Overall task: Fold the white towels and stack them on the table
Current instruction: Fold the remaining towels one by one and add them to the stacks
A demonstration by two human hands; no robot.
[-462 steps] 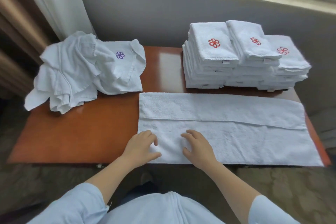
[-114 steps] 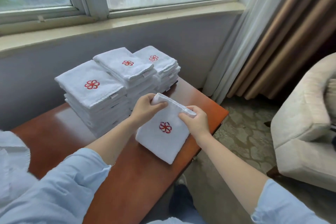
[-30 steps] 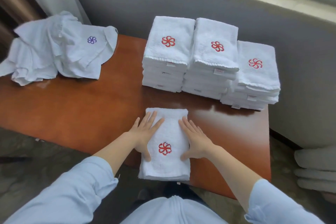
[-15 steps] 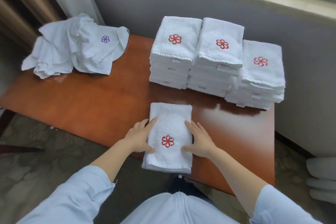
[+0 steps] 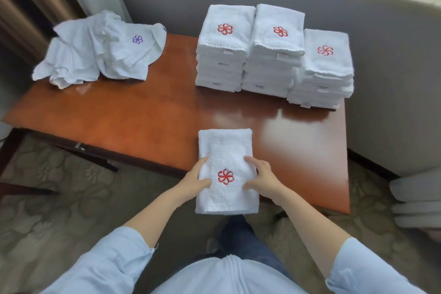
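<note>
Our left hand and right hand each close their grip on a long side of the folded white terry towel with a red flower emblem. It sits low in the frame's centre, its near end reaching past the edge of the glossy reddish-brown wooden worktop. Three stacks of folded white towels stand right of centre at the top, and a rumpled heap of unfolded white towels lies upper left.

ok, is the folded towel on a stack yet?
No, the folded towel sits at the table's near edge, well short of the stacks.
</note>
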